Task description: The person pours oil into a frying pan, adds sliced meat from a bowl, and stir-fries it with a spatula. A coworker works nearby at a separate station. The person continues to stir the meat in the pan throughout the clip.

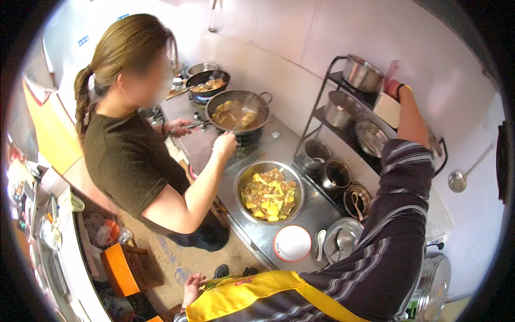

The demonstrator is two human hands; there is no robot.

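My left hand [194, 284] is low in view beside my yellow apron [245, 287], fingers apart and partly hidden by it. Something green lies close to its fingers. My right arm stretches to the upper tier of a black metal rack; my right hand [392, 87] is near a white box [387, 109] and a steel pot [363, 74]. Its grip is unclear. Before me, a large steel basin [302, 201] holds potato chunks and meat. A white bowl with an orange rim [292, 243], a white spoon [320, 244] and a steel bowl with a ladle [345, 238] are nearer me.
A co-worker stands left, one hand on the handle of a wok [238, 111] of brown stew, the other on a utensil in it. Behind, another pan [208, 83] sits over a lit burner. Several containers stand on and beneath the rack [322, 94]. A ladle [458, 181] hangs on the wall.
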